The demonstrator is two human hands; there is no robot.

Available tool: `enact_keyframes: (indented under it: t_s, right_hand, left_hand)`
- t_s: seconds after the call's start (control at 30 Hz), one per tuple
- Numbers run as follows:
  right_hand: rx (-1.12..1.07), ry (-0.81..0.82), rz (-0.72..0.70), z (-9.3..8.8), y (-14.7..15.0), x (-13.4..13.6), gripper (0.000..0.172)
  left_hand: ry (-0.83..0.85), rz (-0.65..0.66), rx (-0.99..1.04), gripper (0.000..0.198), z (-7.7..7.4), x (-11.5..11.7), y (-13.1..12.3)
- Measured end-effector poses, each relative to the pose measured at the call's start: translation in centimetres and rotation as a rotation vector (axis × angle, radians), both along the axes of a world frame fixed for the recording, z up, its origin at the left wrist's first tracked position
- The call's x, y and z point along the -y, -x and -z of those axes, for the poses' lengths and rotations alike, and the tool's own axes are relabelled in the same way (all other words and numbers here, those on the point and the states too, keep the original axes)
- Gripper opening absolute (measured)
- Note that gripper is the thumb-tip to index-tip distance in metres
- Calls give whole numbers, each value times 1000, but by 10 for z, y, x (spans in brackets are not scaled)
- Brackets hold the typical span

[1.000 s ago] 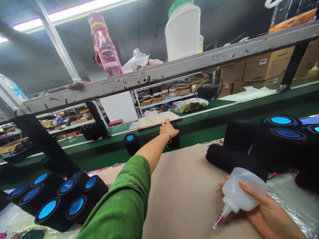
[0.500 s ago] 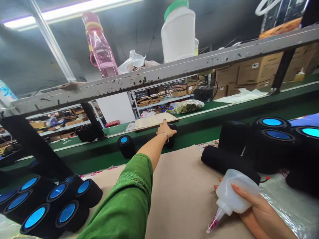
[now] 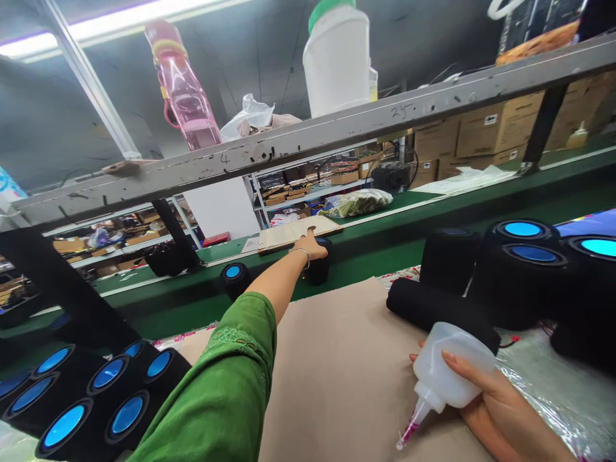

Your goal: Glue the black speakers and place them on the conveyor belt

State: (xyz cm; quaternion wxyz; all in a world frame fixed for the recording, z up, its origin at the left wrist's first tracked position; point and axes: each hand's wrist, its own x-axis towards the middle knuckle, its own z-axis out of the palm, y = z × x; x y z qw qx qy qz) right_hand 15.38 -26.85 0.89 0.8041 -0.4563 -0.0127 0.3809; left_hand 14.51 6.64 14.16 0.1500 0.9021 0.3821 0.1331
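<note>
My left hand (image 3: 309, 246) reaches far forward in a green sleeve and grips the upper part of a black cylindrical speaker (image 3: 318, 269) standing on the green conveyor belt. Its thumb and one finger show; the other fingers are hidden. Left of it on the belt stands another black speaker (image 3: 233, 282) with a blue top. At the lower right, my right hand (image 3: 495, 401) is closed around a translucent squeeze bottle (image 3: 455, 366), whose pinkish nozzle tilts down over the beige board (image 3: 332, 359).
Several blue-topped speakers (image 3: 128, 414) crowd the lower left. More black speakers (image 3: 524, 282) stand at the right, with a black cylinder (image 3: 428, 305) lying before them. A metal shelf (image 3: 289, 144) crosses overhead, carrying a pink bottle (image 3: 187, 96) and a white jar (image 3: 337, 64).
My left hand and the speaker under it have shifted slightly left, along with a small leftward shift of the whole view. My right hand keeps the bottle in nearly the same pose.
</note>
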Motion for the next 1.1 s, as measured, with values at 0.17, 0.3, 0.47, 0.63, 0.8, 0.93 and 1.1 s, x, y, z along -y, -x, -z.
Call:
enact_keyframes:
  t_s: [0.17,0.3,0.47,0.63,0.8,0.93,1.1]
  right_hand:
    - [23,5,-29,1,1,2,108]
    - [8,23,-37,1,1,3,109]
    - [-6,53,-11,-9,5,0,111]
    - [-3,58,-4,-7,5,1,112]
    - [-8,52,-18,7,0,4,112]
    - [35,19,22,12,-3,4,116]
    - [9,69,-19,11,-4,2,111]
  left_hand:
    - [-197,155,82,88,-8,39,-4]
    - [-236,607,15,85,3,91,-11]
    - [-55,1108,-136,96,40,132,-27]
    - [-58,1202,-83,86,64,133,-41]
    - [-119,1158,-180,86,44,127,-39]
    - [-134,890,-125,80,12,104,-38]
    - [-222,568,24,78,-9,68,-49]
